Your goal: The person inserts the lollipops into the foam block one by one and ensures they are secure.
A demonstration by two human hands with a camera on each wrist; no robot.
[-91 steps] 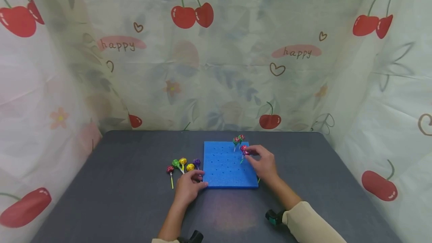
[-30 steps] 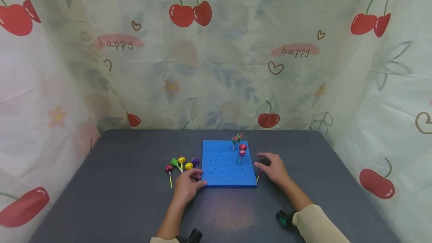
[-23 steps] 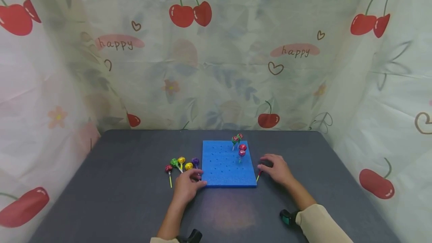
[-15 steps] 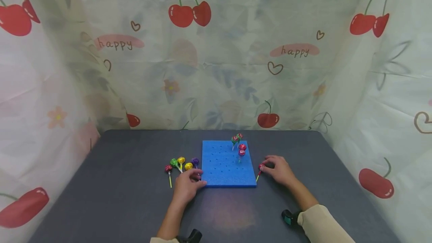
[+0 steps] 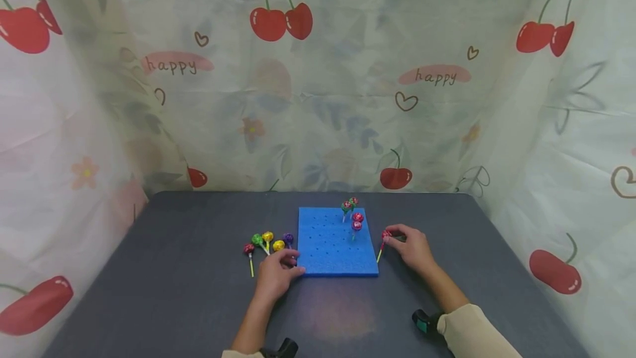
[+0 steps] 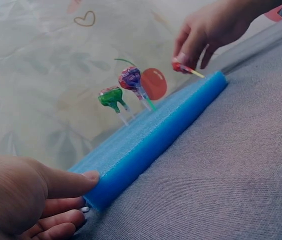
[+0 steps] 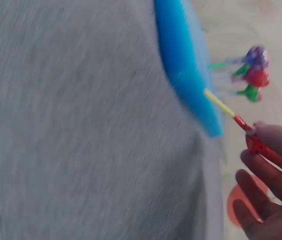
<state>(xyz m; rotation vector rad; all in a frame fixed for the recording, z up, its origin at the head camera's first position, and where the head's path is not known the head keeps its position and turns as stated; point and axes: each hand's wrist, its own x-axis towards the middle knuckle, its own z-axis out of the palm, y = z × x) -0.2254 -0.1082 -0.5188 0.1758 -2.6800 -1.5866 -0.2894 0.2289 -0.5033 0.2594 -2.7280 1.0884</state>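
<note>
Lollipop, red-wrapped, in pinch of right grip. Blue board between both grips. Left grip relaxed, apart, against board edge. Loose lollipops beyond left grip.

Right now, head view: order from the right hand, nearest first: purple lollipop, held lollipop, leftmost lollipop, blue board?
From the right hand:
1. Held lollipop: pinched in that hand.
2. Blue board: just to the hand's left.
3. Purple lollipop: past the board's left edge.
4. Leftmost lollipop: red head, farther left still.
</note>
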